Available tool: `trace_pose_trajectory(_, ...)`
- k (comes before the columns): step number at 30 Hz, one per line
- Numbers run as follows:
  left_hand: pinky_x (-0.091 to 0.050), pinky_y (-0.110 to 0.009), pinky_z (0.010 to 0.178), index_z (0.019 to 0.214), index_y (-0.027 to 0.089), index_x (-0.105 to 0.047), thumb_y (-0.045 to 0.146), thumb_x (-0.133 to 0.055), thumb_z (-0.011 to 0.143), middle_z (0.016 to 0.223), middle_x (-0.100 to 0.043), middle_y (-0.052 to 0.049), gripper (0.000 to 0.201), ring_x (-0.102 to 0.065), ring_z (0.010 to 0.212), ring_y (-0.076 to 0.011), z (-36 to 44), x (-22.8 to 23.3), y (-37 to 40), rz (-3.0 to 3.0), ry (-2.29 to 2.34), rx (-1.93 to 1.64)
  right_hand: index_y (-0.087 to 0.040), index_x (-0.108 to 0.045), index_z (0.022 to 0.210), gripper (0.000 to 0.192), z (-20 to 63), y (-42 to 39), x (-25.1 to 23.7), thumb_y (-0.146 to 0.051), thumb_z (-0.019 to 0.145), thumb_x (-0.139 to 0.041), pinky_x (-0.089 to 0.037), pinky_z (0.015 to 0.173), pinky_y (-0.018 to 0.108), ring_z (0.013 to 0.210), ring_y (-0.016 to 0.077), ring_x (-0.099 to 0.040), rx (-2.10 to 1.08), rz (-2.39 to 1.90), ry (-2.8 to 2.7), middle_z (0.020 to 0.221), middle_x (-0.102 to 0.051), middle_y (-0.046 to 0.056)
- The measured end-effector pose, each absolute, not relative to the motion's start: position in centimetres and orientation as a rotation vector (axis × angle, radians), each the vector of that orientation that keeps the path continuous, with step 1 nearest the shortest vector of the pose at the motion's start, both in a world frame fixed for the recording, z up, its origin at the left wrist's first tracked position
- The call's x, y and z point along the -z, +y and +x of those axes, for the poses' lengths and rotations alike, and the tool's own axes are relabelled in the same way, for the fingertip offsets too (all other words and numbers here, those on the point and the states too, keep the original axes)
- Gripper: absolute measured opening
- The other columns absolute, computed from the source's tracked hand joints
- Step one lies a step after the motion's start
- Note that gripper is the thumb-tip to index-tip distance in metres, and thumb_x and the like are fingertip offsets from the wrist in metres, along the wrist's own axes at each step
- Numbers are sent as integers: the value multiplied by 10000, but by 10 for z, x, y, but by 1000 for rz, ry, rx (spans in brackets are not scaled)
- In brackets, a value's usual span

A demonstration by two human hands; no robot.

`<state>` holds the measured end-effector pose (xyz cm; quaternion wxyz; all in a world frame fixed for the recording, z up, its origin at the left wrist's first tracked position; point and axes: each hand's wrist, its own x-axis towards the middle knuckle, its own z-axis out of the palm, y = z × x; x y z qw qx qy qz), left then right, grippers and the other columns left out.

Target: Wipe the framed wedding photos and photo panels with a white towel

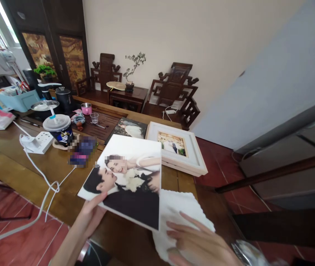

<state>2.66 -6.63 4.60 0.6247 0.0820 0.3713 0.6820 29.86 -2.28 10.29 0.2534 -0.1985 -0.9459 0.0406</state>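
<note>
My left hand (pixel 93 215) grips a large photo panel (pixel 135 201) by its lower left edge, thumb on the front and the other fingers beneath. The panel shows a couple with white flowers and is tilted above the wooden table (pixel 129 244). Just right of the panel, a white cloth or paper sheet (pixel 183 203) with a wavy edge lies near the table's end. Over that sheet is my right hand (pixel 198 240), its fingers stretched and apart, slightly blurred. Behind the panel sit white picture frames (pixel 198 159) and a dark photo panel (pixel 126 128).
A lidded drink cup (pixel 63 135), a phone (pixel 84 150) and a white power strip (pixel 42 142) with trailing cables stand left. Further back are a tea tray (pixel 109 123), a black kettle (pixel 64 99) and a blue bin (pixel 26 99). Wooden chairs (pixel 174 83) line the wall.
</note>
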Motion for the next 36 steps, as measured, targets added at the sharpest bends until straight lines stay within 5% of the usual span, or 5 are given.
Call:
trace_pose_trajectory(3, -445, -419, 1034, 1109, 94, -689, 218, -781, 656, 1062, -721, -134, 478, -571, 1172, -347, 25, -62, -51, 220, 941, -1615, -196, -579, 754, 120, 272, -11, -120, -105, 802, -641, -500, 941, 410, 706, 170, -659, 70, -510, -2275, 603, -619, -17)
trace_pose_trajectory(12, -551, -271, 785, 1057, 127, -696, 210, -709, 734, 1138, -697, -90, 334, -653, 1032, -240, 1, -94, 9, 433, 992, -1725, -144, -443, 1387, 533, 182, 65, -102, -69, 860, -461, -303, 1104, 544, 1364, 331, -323, 466, -560, -2622, 1450, -434, 134)
trace_pose_trajectory(18, -541, -321, 785, 1008, 86, -685, 225, -671, 776, 999, -724, -118, 271, -693, 802, -196, -20, -93, 50, 528, 1053, -1646, -108, -435, 1398, 681, 163, 111, -82, 80, 753, -320, -358, 1085, 507, 1324, 274, -411, 232, -570, -2577, 1380, -510, 163)
trace_pose_trajectory(25, -487, -434, 936, 1146, 161, -600, 137, -770, 691, 1279, -591, -160, 486, -599, 1135, -302, -19, -74, 48, 782, 943, -1305, -80, -548, 1287, 628, 160, 141, -77, 66, 720, -322, -440, 1043, 413, 1236, 229, -515, 115, -504, -2343, 1276, -604, 141)
trace_pose_trajectory(36, -553, -410, 848, 953, 106, -511, 125, -643, 830, 1059, -633, -175, 182, -688, 927, -245, 4, -22, 140, 316, 1295, -1495, -131, -557, 1298, 607, 167, 161, -80, 50, 772, -312, -409, 1063, 454, 1275, 238, -472, 253, -527, -2372, 1308, -587, 113)
